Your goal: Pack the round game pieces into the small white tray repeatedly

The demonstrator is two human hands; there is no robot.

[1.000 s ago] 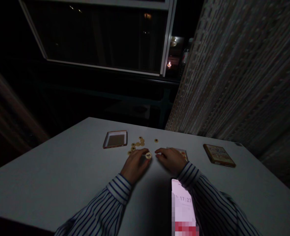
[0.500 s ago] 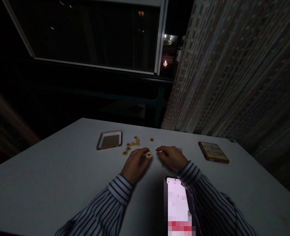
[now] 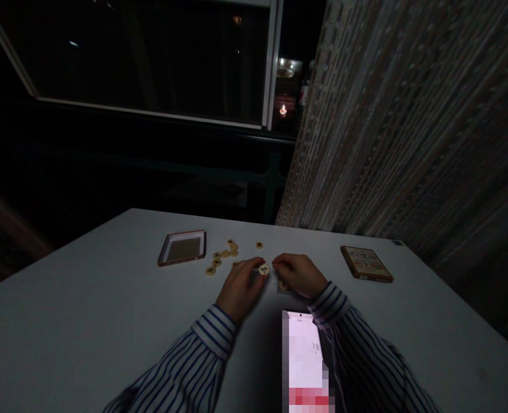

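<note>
Between the thumb and fingers of my left hand (image 3: 240, 288) is a round pale piece (image 3: 264, 269) with a dark character facing up. My right hand (image 3: 299, 275) is just to its right, thumb and fingertips pinched together; what they hold, if anything, is too small to make out. Under the right hand a small clear item with a round piece (image 3: 283, 284) partly shows. Several round pieces (image 3: 217, 263) lie loosely grouped left of my left hand, and a single piece (image 3: 259, 245) lies beyond both hands.
An open shallow box tray (image 3: 183, 249) sits at the left on the white table (image 3: 107, 310). A flat decorated box (image 3: 368, 263) lies at the right. A lit phone (image 3: 305, 355) is near my right forearm. A bead curtain (image 3: 365, 115) hangs behind.
The view has shifted slightly right. My left hand has come nearer the right hand with the piece still in it, and the right fingertips have closed together.
</note>
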